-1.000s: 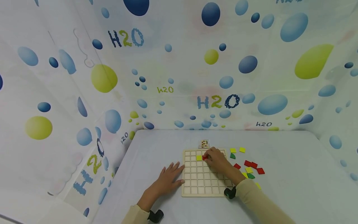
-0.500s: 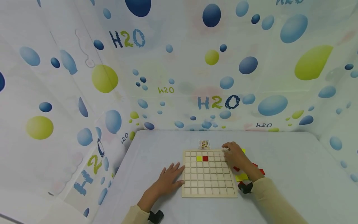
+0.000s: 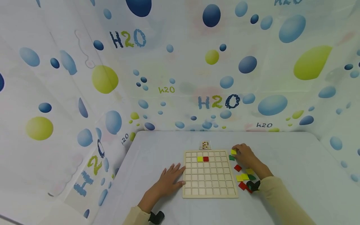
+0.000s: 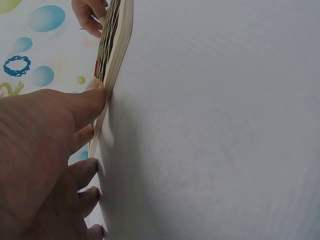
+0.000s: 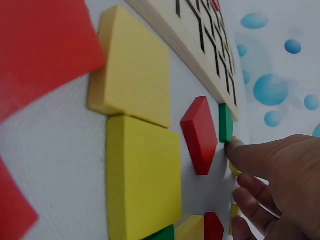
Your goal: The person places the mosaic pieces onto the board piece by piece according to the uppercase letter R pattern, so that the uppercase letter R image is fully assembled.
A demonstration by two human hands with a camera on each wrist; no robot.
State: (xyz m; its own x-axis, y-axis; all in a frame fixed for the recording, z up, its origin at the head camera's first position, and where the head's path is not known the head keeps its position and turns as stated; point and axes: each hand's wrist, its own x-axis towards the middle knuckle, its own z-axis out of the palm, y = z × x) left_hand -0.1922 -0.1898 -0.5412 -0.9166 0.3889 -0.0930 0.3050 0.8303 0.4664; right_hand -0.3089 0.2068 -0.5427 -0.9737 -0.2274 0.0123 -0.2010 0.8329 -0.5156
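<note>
A wooden grid board (image 3: 208, 189) lies on the table, with a yellow square tile (image 3: 200, 159) and a red square tile (image 3: 206, 159) side by side in its second row. My left hand (image 3: 169, 179) rests at the board's left edge with fingers spread; in the left wrist view its thumb touches the rim. Beyond the board's far right corner, my right hand (image 3: 247, 157) pinches another yellow tile (image 3: 233, 152) between thumb and fingers. A green piece (image 5: 226, 123) with a curved edge lies by the right thumb, against the board.
Loose red tiles (image 3: 237, 168), yellow tiles (image 3: 242, 177) and green pieces (image 3: 251, 177) are scattered right of the board, partly under the right wrist. A small printed pattern card (image 3: 205, 145) lies behind the board. A patterned curtain (image 3: 180, 62) closes off the table's far side.
My right hand has let go of the red tile in the grid and moved right, off the board, to a loose yellow tile. The left hand has stayed put.
</note>
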